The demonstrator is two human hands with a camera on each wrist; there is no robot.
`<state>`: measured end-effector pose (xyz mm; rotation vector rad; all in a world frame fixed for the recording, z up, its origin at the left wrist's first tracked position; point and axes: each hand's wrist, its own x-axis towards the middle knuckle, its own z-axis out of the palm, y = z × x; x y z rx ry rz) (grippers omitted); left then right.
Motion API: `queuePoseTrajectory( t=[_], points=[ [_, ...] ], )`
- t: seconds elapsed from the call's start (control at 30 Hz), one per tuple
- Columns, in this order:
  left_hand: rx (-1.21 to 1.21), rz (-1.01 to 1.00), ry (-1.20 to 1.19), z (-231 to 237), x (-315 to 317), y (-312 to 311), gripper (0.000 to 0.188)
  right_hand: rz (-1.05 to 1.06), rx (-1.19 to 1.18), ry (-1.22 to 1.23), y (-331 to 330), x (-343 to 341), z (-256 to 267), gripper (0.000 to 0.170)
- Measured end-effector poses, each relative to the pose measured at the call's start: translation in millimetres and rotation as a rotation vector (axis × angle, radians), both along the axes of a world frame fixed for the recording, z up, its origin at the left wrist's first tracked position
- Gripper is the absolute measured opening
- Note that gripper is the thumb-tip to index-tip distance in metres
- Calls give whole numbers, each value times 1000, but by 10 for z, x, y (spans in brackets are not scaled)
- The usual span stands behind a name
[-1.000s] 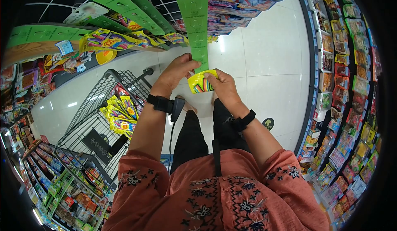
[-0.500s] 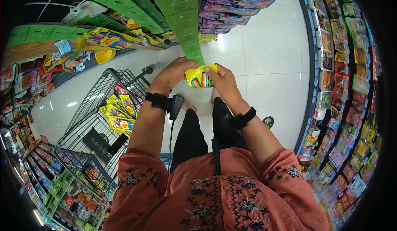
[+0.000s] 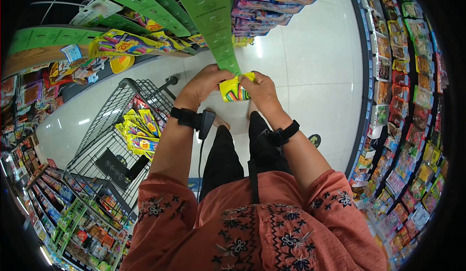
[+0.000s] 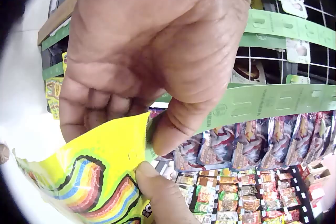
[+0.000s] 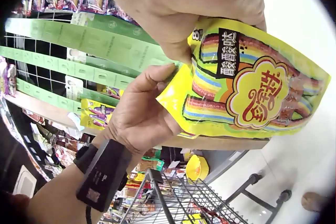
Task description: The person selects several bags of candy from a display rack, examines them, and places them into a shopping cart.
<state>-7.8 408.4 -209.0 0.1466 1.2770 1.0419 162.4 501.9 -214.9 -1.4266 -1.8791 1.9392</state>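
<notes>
Our right hand point(image 3: 264, 95) has its thumb and fingers clamped on a yellow packet point(image 3: 234, 92), which we hold in front of us at the lower end of a green strip point(image 3: 209, 16). Our left hand point(image 3: 198, 87) pinches that strip beside the packet's edge. To our left, similar packets point(image 3: 141, 131) lie in a wire cart point(image 3: 112, 166).

Just behind the left grip point(image 3: 201, 84), a black wristband point(image 3: 180, 116) carries a black box point(image 5: 105, 175) marked with a small pale square point(image 5: 93, 194), a thin dark cable point(image 3: 200, 157) running from it. A black band point(image 3: 286, 133) sits behind the right grip point(image 3: 263, 92). Farther back, a rust-red blouse point(image 3: 281, 188) shows black-and-white floral embroidery point(image 3: 238, 245), above black trousers point(image 3: 223, 154) and a narrow black strap point(image 3: 253, 183).
</notes>
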Motion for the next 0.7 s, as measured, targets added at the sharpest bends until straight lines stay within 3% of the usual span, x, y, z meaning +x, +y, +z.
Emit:
queuePoseTrajectory(
  t=[0.37,0.7],
  points=[
    [8,-3,-6,-21,29,-8,34,6,15,51,-2,33,29,26],
    [25,-54,73,24,38,8,36,89,176,20,-8,71,72,26]
  ],
)
